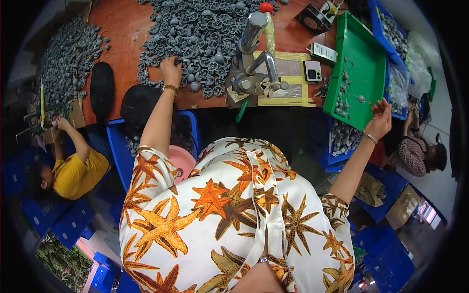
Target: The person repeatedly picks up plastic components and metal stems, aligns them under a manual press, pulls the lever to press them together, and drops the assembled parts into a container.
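Note:
My left hand point(171, 73) reaches to the near edge of a heap of grey plastic parts point(200, 36), fingers bent down and closed among them. What they grip, if anything, is hidden. My right hand point(380, 119) is at the near right corner of a green tray point(364, 53), its fingers apart. Just left of its fingertips is a grey ball on a thin stem point(361, 99), which looks separate from them. Several similar stemmed balls point(342, 100) lie along the tray's left side. Between my hands stands a metal hand press point(254, 58) with a red-knobbed lever point(266, 7).
Right of the press are yellow tape strips point(286, 101), a small white device point(312, 71) and a black fan point(315, 19). Blue bins point(115, 146) stand below the table edge, one beside a pink bowl point(181, 163). People sit at left point(80, 173) and right point(415, 154).

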`<state>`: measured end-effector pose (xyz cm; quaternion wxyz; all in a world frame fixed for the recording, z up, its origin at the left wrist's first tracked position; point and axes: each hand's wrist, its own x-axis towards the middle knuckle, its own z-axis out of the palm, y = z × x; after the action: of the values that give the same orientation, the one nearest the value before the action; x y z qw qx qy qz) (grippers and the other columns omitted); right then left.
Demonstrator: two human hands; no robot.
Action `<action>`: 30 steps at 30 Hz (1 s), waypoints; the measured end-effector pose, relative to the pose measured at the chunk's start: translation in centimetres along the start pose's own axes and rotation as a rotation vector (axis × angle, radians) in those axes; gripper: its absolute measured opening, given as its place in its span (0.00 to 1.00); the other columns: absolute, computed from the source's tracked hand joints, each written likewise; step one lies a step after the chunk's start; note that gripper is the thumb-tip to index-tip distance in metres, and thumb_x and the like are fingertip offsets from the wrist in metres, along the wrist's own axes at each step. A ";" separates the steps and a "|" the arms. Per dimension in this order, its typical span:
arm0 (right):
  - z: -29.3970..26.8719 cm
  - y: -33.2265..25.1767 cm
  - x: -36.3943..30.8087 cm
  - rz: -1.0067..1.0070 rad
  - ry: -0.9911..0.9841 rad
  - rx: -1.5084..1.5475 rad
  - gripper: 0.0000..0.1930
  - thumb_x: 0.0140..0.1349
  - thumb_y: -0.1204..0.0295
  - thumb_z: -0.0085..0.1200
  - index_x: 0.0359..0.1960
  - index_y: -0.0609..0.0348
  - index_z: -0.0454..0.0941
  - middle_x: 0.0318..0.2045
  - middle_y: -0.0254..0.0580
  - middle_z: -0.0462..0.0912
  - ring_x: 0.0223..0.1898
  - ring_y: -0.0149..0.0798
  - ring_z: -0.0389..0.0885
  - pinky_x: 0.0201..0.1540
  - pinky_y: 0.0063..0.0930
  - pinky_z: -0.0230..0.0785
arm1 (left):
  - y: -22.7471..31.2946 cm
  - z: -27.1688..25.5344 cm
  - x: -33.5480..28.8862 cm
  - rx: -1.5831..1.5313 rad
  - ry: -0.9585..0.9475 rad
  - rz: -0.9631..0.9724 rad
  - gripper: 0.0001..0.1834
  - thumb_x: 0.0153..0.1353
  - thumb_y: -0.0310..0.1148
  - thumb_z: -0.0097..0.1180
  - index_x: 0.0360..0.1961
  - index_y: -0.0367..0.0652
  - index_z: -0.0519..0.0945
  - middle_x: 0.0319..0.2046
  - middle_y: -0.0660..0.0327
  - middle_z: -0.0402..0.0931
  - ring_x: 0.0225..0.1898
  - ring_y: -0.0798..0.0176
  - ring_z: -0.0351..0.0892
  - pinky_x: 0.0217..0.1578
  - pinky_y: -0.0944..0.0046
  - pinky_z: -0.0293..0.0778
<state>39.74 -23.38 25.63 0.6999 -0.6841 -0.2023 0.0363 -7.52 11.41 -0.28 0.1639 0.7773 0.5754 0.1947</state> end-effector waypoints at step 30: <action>8.9 2.8 -14.4 0.283 -0.429 -0.041 0.13 0.62 0.68 0.47 0.33 0.67 0.79 0.23 0.36 0.79 0.23 0.23 0.72 0.26 0.15 0.65 | 15.8 4.2 -11.8 -0.718 -0.356 0.100 0.12 0.45 0.26 0.61 0.33 0.35 0.76 0.37 0.49 0.74 0.41 0.47 0.71 0.58 0.52 0.56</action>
<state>24.19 -19.57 19.39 0.6151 -0.6961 -0.2491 0.2741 4.55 -4.54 2.22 0.5125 0.7192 0.3951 0.2531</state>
